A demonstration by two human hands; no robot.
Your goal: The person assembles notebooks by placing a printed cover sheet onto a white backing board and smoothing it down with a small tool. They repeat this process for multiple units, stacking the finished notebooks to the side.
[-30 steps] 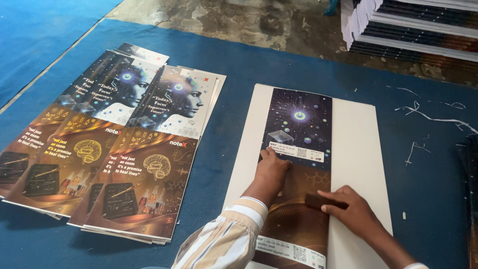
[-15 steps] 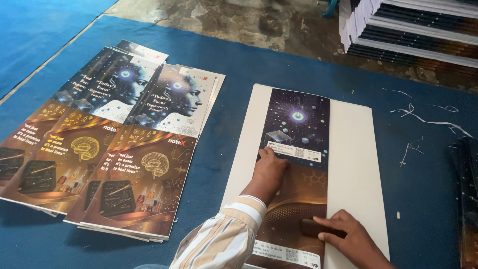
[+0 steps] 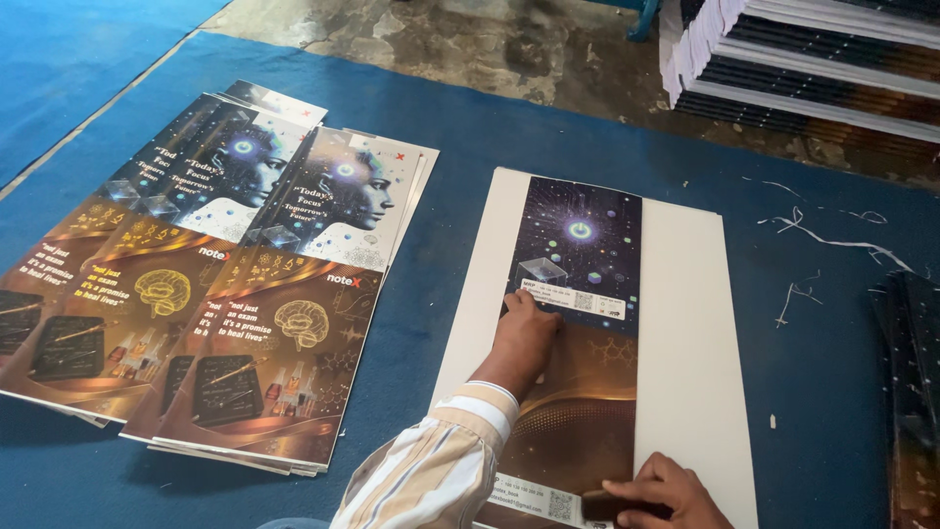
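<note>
Now, left hand (image 3: pixel 527 333): flat, open, pressing dark printed cover strip (image 3: pixel 578 323) onto white board (image 3: pixel 685 343).
Right hand (image 3: pixel 661 495): closed around small dark block (image 3: pixel 607 506).

A blue mat (image 3: pixel 548 127) covers a worn, stained concrete floor (image 3: pixel 470 39), lit by soft daylight.

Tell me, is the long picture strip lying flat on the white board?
Flat. The printed strip lies spread along the white board, with the left hand pressing its middle and the right hand at its near end.
</note>
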